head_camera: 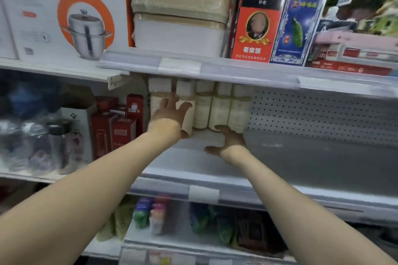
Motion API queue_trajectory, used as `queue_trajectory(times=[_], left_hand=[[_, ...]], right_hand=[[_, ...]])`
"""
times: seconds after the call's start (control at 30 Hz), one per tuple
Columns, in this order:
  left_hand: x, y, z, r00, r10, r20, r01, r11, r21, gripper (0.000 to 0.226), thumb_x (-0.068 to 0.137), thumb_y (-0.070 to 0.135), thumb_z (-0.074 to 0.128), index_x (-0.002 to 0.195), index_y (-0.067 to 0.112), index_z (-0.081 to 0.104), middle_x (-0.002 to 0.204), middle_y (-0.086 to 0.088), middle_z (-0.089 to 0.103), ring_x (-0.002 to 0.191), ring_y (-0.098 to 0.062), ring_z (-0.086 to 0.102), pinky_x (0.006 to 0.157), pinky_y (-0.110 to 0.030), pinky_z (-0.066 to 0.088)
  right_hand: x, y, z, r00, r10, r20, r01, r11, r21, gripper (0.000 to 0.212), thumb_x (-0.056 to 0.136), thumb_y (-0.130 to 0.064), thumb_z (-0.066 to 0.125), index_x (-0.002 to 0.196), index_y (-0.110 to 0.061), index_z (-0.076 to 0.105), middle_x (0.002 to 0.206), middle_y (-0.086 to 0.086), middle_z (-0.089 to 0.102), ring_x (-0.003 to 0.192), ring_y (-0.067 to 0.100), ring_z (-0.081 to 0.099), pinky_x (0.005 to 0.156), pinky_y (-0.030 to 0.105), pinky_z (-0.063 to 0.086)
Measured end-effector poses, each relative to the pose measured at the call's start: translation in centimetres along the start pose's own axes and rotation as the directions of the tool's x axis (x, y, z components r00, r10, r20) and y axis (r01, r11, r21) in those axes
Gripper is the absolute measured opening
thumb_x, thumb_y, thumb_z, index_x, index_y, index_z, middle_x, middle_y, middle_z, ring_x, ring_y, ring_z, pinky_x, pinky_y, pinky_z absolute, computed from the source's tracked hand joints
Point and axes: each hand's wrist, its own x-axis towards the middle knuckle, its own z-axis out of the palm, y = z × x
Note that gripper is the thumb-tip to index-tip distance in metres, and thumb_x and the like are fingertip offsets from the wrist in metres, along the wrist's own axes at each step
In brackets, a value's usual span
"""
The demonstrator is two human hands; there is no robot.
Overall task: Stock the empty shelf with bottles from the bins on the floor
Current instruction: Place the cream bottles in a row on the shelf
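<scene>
Cream bottles point(219, 112) stand in a tight row at the back left corner of the shelf point(301, 163). All are upright with the long axis vertical, and their white caps point(185, 87) point up. They touch side by side against the shelf's pegboard back point(312, 114).

The left hand point(170, 116) has its fingers spread and fairly straight, laid on the fronts of the leftmost bottles. No closed grip shows.

The right hand point(232, 142) is low over the shelf at the foot of the row, fingers loosely extended, holding nothing visible.
</scene>
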Motion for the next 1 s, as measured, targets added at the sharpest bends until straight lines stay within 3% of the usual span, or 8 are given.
queue_trajectory(times=[0.17, 0.33, 0.5, 0.77, 0.9, 1.0], left_hand=[[-9.5, 4.5, 1.2, 0.999, -0.031, 0.026, 0.033, 0.997, -0.075, 0.076, 0.076, 0.037, 0.082, 0.139, 0.026, 0.041, 0.144, -0.013, 0.032, 0.133, -0.033, 0.027, 0.099, -0.046, 0.044], [-17.4, 9.0, 3.5, 0.993, -0.049, 0.108, 0.058, 0.995, -0.077, 0.072, 0.075, 0.035, 0.083, 0.136, 0.026, 0.044, 0.152, -0.013, 0.026, 0.139, -0.034, 0.023, 0.097, -0.047, 0.043], [-22.9, 12.1, 7.1, 0.975, -0.062, 0.212, 0.071, 0.997, -0.037, 0.070, 0.080, 0.036, 0.079, 0.138, 0.023, 0.043, 0.153, -0.013, 0.023, 0.139, -0.035, 0.022, 0.101, -0.050, 0.043], [-27.7, 14.9, 16.5, 0.901, -0.028, 0.434, 0.070, 0.994, -0.082, 0.070, 0.078, 0.038, 0.080, 0.136, 0.022, 0.045, 0.150, -0.013, 0.027, 0.137, -0.035, 0.026, 0.101, -0.047, 0.042], [-28.9, 16.0, 22.8, 0.819, -0.001, 0.573, 0.101, 0.985, -0.143, 0.071, 0.079, 0.042, 0.079, 0.138, 0.023, 0.044, 0.149, -0.010, 0.028, 0.136, -0.033, 0.026, 0.106, -0.046, 0.039], [-29.8, 17.1, 28.0, 0.739, 0.027, 0.673, 0.127, 0.976, -0.178, 0.073, 0.080, 0.047, 0.076, 0.140, 0.024, 0.042, 0.144, -0.009, 0.035, 0.133, -0.031, 0.030, 0.106, -0.044, 0.038]], right_hand=[[-8.7, 2.0, -3.6, 0.997, -0.044, 0.062, 0.055, 0.978, -0.202, 0.075, 0.077, -0.050, 0.081, 0.140, -0.036, 0.043, 0.142, 0.004, 0.048, 0.137, 0.028, 0.033, 0.105, 0.044, 0.042], [-16.4, 6.1, -5.2, 0.981, -0.108, 0.162, 0.154, 0.939, -0.308, 0.073, 0.080, -0.051, 0.078, 0.142, -0.032, 0.044, 0.144, 0.004, 0.047, 0.138, 0.027, 0.031, 0.107, 0.044, 0.039], [-21.6, 11.3, -4.5, 0.972, -0.069, 0.224, 0.148, 0.922, -0.357, 0.076, 0.077, -0.050, 0.080, 0.142, -0.030, 0.046, 0.144, 0.002, 0.049, 0.138, 0.027, 0.033, 0.108, 0.045, 0.040], [-27.3, 21.5, 1.4, 0.912, 0.185, 0.367, -0.022, 0.914, -0.405, 0.073, 0.076, -0.051, 0.080, 0.139, -0.025, 0.052, 0.140, 0.008, 0.052, 0.132, 0.030, 0.039, 0.106, 0.040, 0.041], [-30.5, 27.2, 5.1, 0.803, 0.384, 0.456, -0.199, 0.894, -0.402, 0.073, 0.078, -0.050, 0.079, 0.139, -0.020, 0.052, 0.135, 0.010, 0.054, 0.129, 0.032, 0.043, 0.100, 0.039, 0.043], [-33.0, 31.3, 7.8, 0.700, 0.510, 0.501, -0.354, 0.856, -0.376, 0.064, 0.080, -0.046, 0.080, 0.132, -0.016, 0.058, 0.130, 0.010, 0.061, 0.121, 0.030, 0.055, 0.096, 0.036, 0.047]])
